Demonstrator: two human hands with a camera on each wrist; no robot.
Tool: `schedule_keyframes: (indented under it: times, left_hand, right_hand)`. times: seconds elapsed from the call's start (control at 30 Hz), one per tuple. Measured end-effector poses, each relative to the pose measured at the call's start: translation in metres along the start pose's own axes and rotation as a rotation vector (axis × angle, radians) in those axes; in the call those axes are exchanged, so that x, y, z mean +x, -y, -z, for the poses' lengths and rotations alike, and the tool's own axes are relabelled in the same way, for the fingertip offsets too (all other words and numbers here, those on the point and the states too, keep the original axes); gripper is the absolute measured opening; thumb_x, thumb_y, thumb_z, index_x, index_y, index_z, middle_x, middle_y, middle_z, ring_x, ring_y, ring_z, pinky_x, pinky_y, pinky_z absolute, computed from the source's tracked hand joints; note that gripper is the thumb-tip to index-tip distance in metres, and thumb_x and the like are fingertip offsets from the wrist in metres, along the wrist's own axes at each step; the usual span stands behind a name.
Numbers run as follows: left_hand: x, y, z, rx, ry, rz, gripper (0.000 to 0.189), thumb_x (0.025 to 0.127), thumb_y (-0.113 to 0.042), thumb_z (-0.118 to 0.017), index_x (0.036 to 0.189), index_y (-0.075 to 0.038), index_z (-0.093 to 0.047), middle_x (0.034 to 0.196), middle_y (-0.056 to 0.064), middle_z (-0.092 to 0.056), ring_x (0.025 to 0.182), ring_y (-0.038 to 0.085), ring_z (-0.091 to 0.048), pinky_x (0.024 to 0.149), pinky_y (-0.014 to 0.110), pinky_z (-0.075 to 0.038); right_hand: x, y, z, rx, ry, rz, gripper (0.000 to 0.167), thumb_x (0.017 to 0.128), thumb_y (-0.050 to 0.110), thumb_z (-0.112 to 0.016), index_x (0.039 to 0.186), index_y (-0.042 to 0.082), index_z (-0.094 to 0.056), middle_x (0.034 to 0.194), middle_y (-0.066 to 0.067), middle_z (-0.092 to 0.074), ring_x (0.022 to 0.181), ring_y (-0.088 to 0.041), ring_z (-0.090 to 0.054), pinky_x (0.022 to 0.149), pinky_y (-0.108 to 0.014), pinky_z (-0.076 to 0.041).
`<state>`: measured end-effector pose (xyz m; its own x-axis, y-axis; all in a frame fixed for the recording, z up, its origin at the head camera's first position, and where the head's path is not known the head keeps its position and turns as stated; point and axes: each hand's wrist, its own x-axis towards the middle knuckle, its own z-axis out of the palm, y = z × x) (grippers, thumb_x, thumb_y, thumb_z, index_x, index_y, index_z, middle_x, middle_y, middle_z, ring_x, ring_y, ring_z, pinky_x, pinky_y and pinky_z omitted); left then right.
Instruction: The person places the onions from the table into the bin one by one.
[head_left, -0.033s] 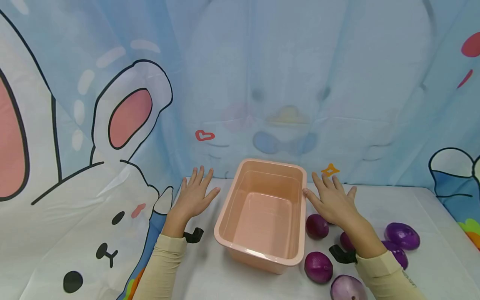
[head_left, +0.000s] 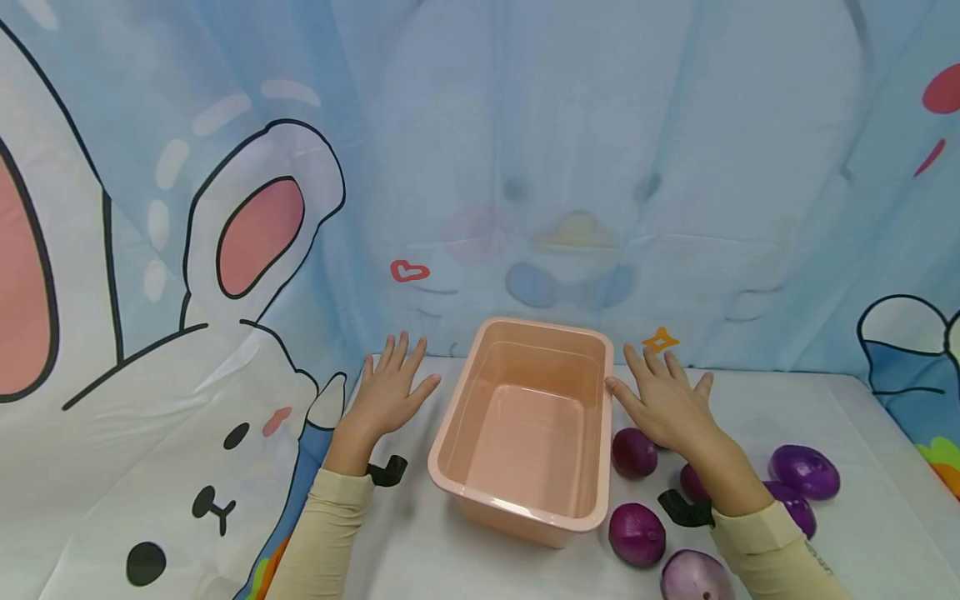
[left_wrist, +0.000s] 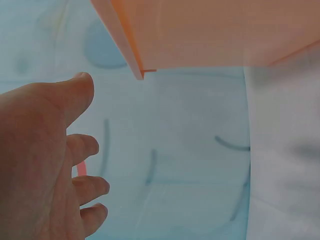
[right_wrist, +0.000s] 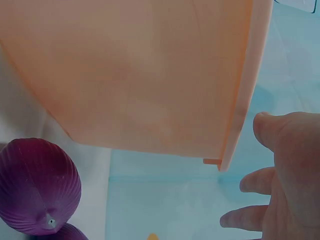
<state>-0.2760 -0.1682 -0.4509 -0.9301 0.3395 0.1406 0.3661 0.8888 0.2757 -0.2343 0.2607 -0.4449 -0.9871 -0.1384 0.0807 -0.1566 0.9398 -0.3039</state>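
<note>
A peach plastic bin (head_left: 540,450), with nothing inside, stands on the white table between my two hands. To its left my left hand (head_left: 388,398) hovers with fingers spread, apart from the rim. My right hand (head_left: 667,402) is spread out beside the bin's right rim, its thumb tip right at the edge in the head view. Several purple onions lie right of the bin: one onion (head_left: 637,534) by its near corner, another onion (head_left: 634,453) just below my right hand. The right hand and forearm partly hide others. In the right wrist view an onion (right_wrist: 40,185) sits below the bin's wall.
A paler onion (head_left: 697,577) lies at the near edge of view, and a shiny purple onion (head_left: 806,472) farther right. Behind the table hangs a blue cartoon curtain (head_left: 570,167). On the left, a white rabbit print (head_left: 180,467) covers the cloth.
</note>
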Motion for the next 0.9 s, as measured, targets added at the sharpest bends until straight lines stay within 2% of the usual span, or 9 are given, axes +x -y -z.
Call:
schedule_keyframes:
  times: [0.13,0.23,0.4,0.47,0.6,0.77,0.9]
  left_hand:
    - [-0.003,-0.002,0.002,-0.005,-0.011,-0.009,0.076,0.108,-0.058,-0.043,0.167,-0.016,-0.021,0.170,0.020,-0.011,0.156,0.036,0.003,0.119,0.072,-0.004]
    - [-0.009,-0.002,0.005,-0.070,-0.065,-0.049,0.074,0.108,-0.055,-0.046,0.166,-0.014,-0.024,0.170,0.019,-0.014,0.156,0.036,-0.002,0.120,0.070,-0.009]
    - [-0.031,-0.003,0.011,-0.341,-0.186,-0.166,0.065,0.110,-0.044,-0.052,0.164,-0.013,-0.034,0.167,0.006,-0.029,0.154,0.027,-0.024,0.120,0.059,-0.027]
    - [-0.043,-0.004,0.011,-0.466,-0.211,-0.211,0.059,0.110,-0.036,-0.054,0.162,-0.012,-0.038,0.164,0.003,-0.036,0.150,0.024,-0.033,0.118,0.054,-0.035]
    - [-0.066,-0.008,0.006,-0.656,-0.235,-0.276,0.053,0.108,-0.016,-0.059,0.158,-0.011,-0.044,0.158,0.004,-0.046,0.143,0.024,-0.046,0.112,0.049,-0.044]
    - [-0.090,-0.014,-0.011,-0.762,-0.237,-0.277,0.057,0.103,-0.007,-0.065,0.157,-0.013,-0.047,0.155,0.006,-0.050,0.139,0.027,-0.050,0.107,0.050,-0.048]
    - [-0.103,-0.020,-0.024,-0.793,-0.220,-0.242,0.070,0.097,-0.011,-0.074,0.159,-0.016,-0.043,0.159,0.007,-0.045,0.142,0.027,-0.046,0.105,0.048,-0.051]
  right_hand:
    - [-0.001,0.001,0.000,0.001,-0.002,-0.002,0.088,0.106,0.068,-0.031,0.165,0.004,-0.021,0.163,-0.035,-0.018,0.147,-0.062,-0.008,0.098,-0.089,0.014]
    - [-0.003,0.001,0.003,0.013,-0.005,-0.001,0.087,0.106,0.067,-0.030,0.165,0.005,-0.021,0.163,-0.034,-0.019,0.147,-0.062,-0.009,0.098,-0.089,0.014]
    - [-0.014,-0.006,0.013,0.081,-0.046,0.012,0.081,0.108,0.063,-0.033,0.167,0.009,-0.020,0.164,-0.031,-0.023,0.146,-0.061,-0.013,0.097,-0.091,0.011]
    - [-0.020,-0.011,0.017,0.117,-0.080,0.020,0.078,0.109,0.060,-0.037,0.166,0.010,-0.022,0.162,-0.032,-0.027,0.145,-0.062,-0.017,0.096,-0.092,0.008]
    - [-0.034,-0.027,0.023,0.187,-0.148,0.033,0.073,0.110,0.051,-0.044,0.164,0.004,-0.028,0.156,-0.035,-0.036,0.140,-0.064,-0.026,0.095,-0.094,0.002]
    - [-0.051,-0.055,0.028,0.234,-0.180,0.011,0.069,0.111,0.043,-0.045,0.161,-0.002,-0.028,0.149,-0.040,-0.040,0.132,-0.066,-0.035,0.096,-0.093,-0.006]
    - [-0.064,-0.084,0.031,0.229,-0.162,-0.075,0.074,0.111,0.045,-0.044,0.161,-0.005,-0.024,0.148,-0.043,-0.038,0.127,-0.068,-0.037,0.096,-0.089,-0.021]
